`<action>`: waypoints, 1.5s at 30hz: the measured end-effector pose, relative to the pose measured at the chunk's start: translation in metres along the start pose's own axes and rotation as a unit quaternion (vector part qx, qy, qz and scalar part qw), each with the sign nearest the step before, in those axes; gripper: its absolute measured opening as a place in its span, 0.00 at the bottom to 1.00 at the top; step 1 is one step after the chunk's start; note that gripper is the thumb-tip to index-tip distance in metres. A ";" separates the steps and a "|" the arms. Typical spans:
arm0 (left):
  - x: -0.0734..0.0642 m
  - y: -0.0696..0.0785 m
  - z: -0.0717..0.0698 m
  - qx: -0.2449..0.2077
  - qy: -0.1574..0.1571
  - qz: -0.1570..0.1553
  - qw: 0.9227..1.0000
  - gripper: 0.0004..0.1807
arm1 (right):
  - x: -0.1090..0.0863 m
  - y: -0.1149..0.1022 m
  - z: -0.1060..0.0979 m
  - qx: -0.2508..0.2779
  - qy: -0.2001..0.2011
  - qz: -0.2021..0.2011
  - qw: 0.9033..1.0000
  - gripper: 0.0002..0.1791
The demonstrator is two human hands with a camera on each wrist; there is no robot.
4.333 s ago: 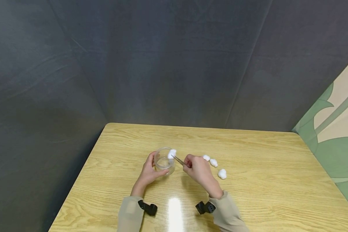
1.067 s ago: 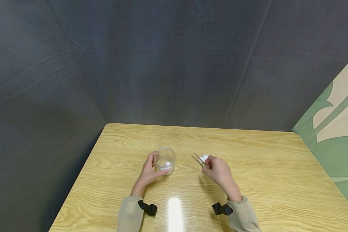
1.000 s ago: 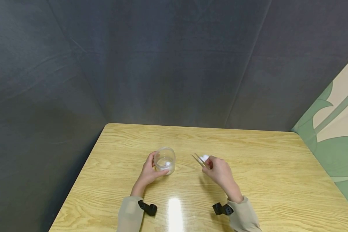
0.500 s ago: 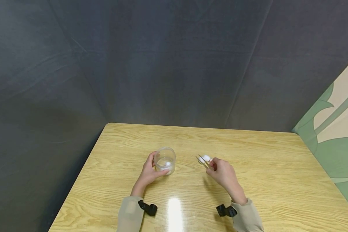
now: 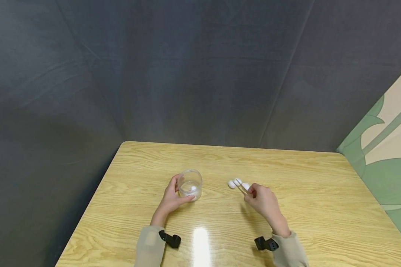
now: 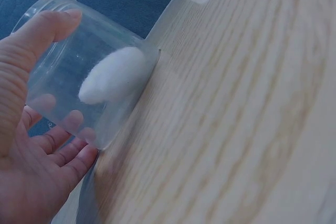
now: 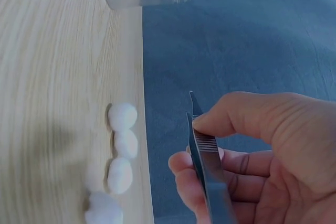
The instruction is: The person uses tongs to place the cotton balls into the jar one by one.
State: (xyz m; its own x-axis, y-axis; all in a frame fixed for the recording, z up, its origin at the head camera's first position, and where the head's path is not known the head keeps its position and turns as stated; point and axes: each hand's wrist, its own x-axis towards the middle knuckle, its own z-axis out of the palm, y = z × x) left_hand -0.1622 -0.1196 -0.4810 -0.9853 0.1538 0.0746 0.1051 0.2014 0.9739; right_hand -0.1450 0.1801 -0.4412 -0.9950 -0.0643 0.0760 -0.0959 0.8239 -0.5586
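Observation:
My left hand (image 5: pixel 169 202) grips a clear round plastic jar (image 5: pixel 184 181), thumb on the near side and fingers round the far side. The jar stands upright on the table, and a white cotton ball (image 6: pixel 113 74) lies at its bottom. To the right, my right hand (image 5: pixel 264 203) pinches metal tweezers (image 7: pixel 211 163) between thumb and fingers. Their tips are slightly apart with nothing between them, and overlap the row of cotton balls (image 5: pixel 232 184) in the head view. In the right wrist view several cotton balls (image 7: pixel 119 176) lie in a line on the wood.
The light wooden table (image 5: pixel 147 159) spans the area under both hands. Dark cloth (image 5: pixel 200 74) hangs behind its far edge and on the left. A leaf-patterned fabric (image 5: pixel 387 178) is beyond the right edge. Black wrist cameras (image 5: pixel 172 240) sit on both sleeves.
Earlier the tweezers held a cotton ball at the jar's rim; that ball is now inside the jar. The right hand has moved right with the tweezers, lately along the cotton balls. The left hand stays.

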 end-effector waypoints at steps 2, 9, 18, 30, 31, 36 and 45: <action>0.000 0.000 0.000 0.002 0.000 0.000 1.000 0.44 | 0.000 0.003 -0.001 0.001 -0.001 0.003 1.000 0.05; 0.001 -0.001 0.000 0.000 0.002 0.005 1.000 0.44 | -0.002 0.012 -0.005 -0.006 0.000 0.021 1.000 0.05; 0.000 0.000 0.000 0.006 0.000 -0.004 1.000 0.44 | -0.003 0.024 -0.006 -0.010 -0.003 0.032 0.999 0.07; 0.011 -0.038 0.003 0.013 0.017 -0.009 1.000 0.46 | -0.005 0.032 -0.003 -0.021 -0.020 0.043 0.999 0.11; 0.011 -0.039 0.003 0.014 0.017 -0.009 1.000 0.46 | -0.005 0.032 -0.002 -0.021 -0.020 0.044 0.999 0.11; 0.009 -0.030 0.003 0.011 0.015 -0.007 1.000 0.46 | -0.004 0.035 0.000 -0.018 -0.024 0.050 0.998 0.10; 0.001 0.001 0.001 0.012 -0.001 -0.015 1.000 0.44 | -0.002 0.040 0.002 -0.036 -0.027 0.042 0.998 0.12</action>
State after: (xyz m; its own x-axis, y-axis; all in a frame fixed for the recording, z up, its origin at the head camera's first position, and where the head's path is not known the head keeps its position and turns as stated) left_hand -0.1626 -0.1186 -0.4798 -0.9878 0.1492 0.0452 0.0790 0.2291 0.9702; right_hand -0.1473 0.2118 -0.4656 -0.9997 -0.0220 -0.0146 -0.0118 0.8663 -0.4994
